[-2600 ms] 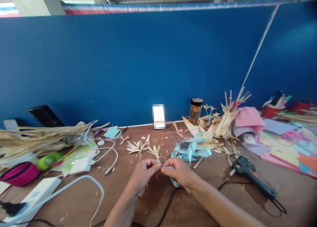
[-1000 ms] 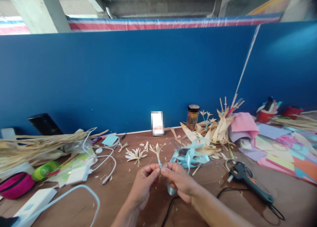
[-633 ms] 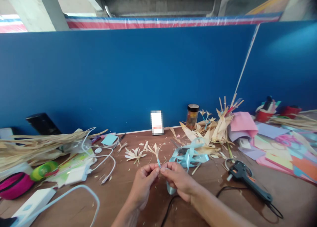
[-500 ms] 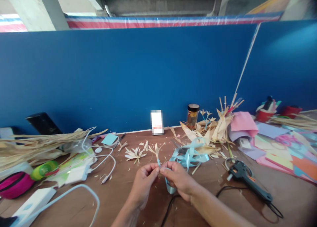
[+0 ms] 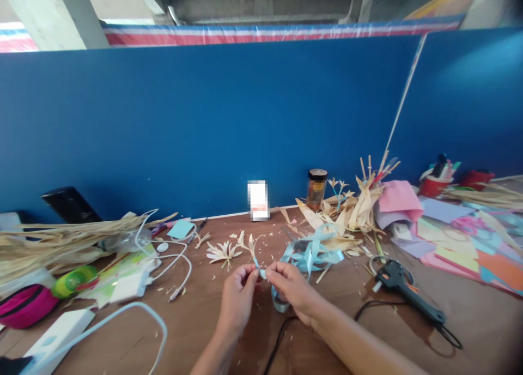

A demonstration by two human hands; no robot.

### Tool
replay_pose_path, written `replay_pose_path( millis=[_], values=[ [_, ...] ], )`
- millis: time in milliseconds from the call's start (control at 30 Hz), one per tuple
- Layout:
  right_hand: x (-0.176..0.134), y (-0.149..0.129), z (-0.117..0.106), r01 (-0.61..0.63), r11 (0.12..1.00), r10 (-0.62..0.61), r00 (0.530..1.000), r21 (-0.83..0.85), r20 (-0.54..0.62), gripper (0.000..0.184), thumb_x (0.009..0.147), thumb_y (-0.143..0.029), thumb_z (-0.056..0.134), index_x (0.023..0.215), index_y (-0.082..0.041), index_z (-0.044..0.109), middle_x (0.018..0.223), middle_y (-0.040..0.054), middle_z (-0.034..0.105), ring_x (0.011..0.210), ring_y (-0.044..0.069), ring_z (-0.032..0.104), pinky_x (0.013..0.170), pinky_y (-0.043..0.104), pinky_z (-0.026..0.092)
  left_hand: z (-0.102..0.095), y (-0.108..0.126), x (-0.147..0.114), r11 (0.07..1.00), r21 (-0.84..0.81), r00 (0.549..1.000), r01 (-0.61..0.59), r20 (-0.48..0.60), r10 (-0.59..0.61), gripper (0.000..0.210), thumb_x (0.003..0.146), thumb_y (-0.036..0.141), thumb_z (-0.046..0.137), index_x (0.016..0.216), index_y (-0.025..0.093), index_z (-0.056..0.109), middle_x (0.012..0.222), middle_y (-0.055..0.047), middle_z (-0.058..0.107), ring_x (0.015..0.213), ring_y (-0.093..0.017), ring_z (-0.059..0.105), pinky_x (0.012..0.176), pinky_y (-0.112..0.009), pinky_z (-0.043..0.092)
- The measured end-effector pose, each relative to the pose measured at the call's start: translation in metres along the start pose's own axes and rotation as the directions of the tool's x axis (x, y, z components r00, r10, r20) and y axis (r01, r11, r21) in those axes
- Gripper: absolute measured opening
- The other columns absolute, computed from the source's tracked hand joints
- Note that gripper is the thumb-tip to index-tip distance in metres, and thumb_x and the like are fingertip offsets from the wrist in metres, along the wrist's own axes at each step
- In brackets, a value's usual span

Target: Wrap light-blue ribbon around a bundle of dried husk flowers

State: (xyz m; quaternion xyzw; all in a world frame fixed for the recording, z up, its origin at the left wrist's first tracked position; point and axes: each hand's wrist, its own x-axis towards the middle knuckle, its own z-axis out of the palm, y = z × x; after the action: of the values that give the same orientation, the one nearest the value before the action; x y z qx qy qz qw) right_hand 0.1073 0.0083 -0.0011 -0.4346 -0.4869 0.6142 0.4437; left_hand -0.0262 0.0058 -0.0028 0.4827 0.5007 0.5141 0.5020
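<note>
My left hand (image 5: 239, 293) pinches the stem of a small dried-husk flower (image 5: 251, 248), which points up and away from me. Pale blue ribbon (image 5: 262, 273) stretches from that stem to my right hand (image 5: 291, 285), whose thumb and fingertips are closed on it. A loop of the same ribbon hangs below my right hand, and a loose tangle of blue ribbon (image 5: 312, 255) lies just beyond it. Left of the held flower, a pale husk flower (image 5: 223, 253) rests on the brown table (image 5: 196, 331).
At the right lies a black glue gun (image 5: 408, 290) with its cord. Behind the ribbon are dried husks (image 5: 362, 209) and a lidded jar (image 5: 317, 189). Coloured papers (image 5: 453, 244) cover the far right. White cables (image 5: 180, 244) and a power strip (image 5: 61, 339) occupy the left.
My hands have moved slightly apart, so a short length of ribbon now shows between them. The flower has shifted a little left and tilted. The view has moved slightly.
</note>
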Motion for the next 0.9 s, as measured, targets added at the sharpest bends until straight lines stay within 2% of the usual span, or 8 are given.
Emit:
replay_pose_path(
  millis=[200, 333, 467, 600, 700, 767, 900],
  values=[
    [0.006, -0.003, -0.008, 0.209, 0.955, -0.205, 0.978, -0.21, 0.041, 0.012, 0.072, -0.029, 0.055, 0.072, -0.017, 0.053, 0.061, -0.0032, 0.048, 0.055, 0.008, 0.041, 0.049, 0.018, 0.032, -0.004, 0.007, 0.001, 1.0, -0.009, 0.999, -0.013, -0.049, 0.012, 0.026, 0.067, 0.033, 0.062, 0.08, 0.012, 0.063, 0.058, 0.0, 0.059, 0.056, -0.013, 0.054, 0.057, -0.023, 0.043],
    [0.007, -0.022, -0.027, 0.229, 0.874, -0.173, 0.971, -0.429, 0.166, 0.013, 0.072, -0.023, 0.051, 0.083, -0.017, 0.055, 0.059, -0.0036, 0.049, 0.05, 0.008, 0.041, 0.047, 0.019, 0.031, -0.017, 0.018, 0.002, 0.999, -0.038, 0.991, -0.004, -0.133, -0.001, 0.029, 0.062, 0.034, 0.065, 0.08, 0.012, 0.062, 0.061, 0.0, 0.061, 0.057, -0.013, 0.056, 0.06, -0.025, 0.046],
    [-0.005, -0.057, -0.059, 0.302, 0.634, -0.2, 0.953, -0.712, 0.226, 0.017, 0.068, -0.025, 0.057, 0.083, -0.018, 0.059, 0.057, -0.0035, 0.05, 0.05, 0.009, 0.042, 0.046, 0.019, 0.028, -0.025, 0.022, 0.003, 0.999, -0.032, 0.993, 0.004, -0.118, -0.007, 0.029, 0.061, 0.034, 0.066, 0.078, 0.011, 0.062, 0.061, 0.0, 0.061, 0.056, -0.013, 0.056, 0.059, -0.025, 0.046],
    [-0.018, -0.091, -0.092, 0.308, 0.374, -0.205, 0.947, -0.875, 0.246, 0.017, 0.066, -0.021, 0.057, 0.083, -0.02, 0.061, 0.064, -0.0016, 0.056, 0.057, 0.011, 0.048, 0.052, 0.02, 0.03, -0.022, 0.017, 0.005, 1.0, -0.017, 0.994, 0.008, -0.106, -0.01, 0.027, 0.059, 0.034, 0.066, 0.074, 0.011, 0.062, 0.056, 0.001, 0.06, 0.052, -0.012, 0.054, 0.055, -0.023, 0.045],
    [-0.021, -0.109, -0.111, 0.231, 0.104, -0.281, 0.94, -0.967, 0.194, 0.017, 0.068, -0.015, 0.052, 0.081, -0.021, 0.062, 0.071, 0.0001, 0.059, 0.064, 0.013, 0.052, 0.057, 0.022, 0.03, -0.019, 0.014, 0.007, 1.0, -0.022, 0.992, 0.001, -0.123, -0.004, 0.027, 0.058, 0.033, 0.066, 0.073, 0.011, 0.062, 0.055, 0.001, 0.059, 0.051, -0.011, 0.054, 0.054, -0.023, 0.044],
    [-0.02, -0.118, -0.122, 0.142, -0.036, -0.34, 0.929, -0.989, 0.146, 0.018, 0.071, -0.015, 0.05, 0.082, -0.022, 0.062, 0.078, 0.0018, 0.06, 0.068, 0.014, 0.053, 0.058, 0.022, 0.03, -0.019, 0.012, 0.009, 1.0, -0.019, 0.99, 0.004, -0.137, -0.006, 0.027, 0.058, 0.034, 0.066, 0.073, 0.012, 0.062, 0.054, 0.002, 0.059, 0.05, -0.012, 0.054, 0.053, -0.023, 0.044],
    [-0.013, -0.133, -0.141, -0.01, -0.172, -0.442, 0.895, -0.985, 0.068, 0.021, 0.076, -0.018, 0.046, 0.09, -0.023, 0.06, 0.089, 0.0037, 0.059, 0.071, 0.015, 0.054, 0.058, 0.023, 0.03, -0.025, 0.008, 0.011, 1.0, -0.01, 0.986, 0.026, -0.162, -0.028, 0.028, 0.056, 0.033, 0.066, 0.073, 0.012, 0.062, 0.052, 0.002, 0.059, 0.05, -0.013, 0.055, 0.052, -0.024, 0.043]
  ],
)
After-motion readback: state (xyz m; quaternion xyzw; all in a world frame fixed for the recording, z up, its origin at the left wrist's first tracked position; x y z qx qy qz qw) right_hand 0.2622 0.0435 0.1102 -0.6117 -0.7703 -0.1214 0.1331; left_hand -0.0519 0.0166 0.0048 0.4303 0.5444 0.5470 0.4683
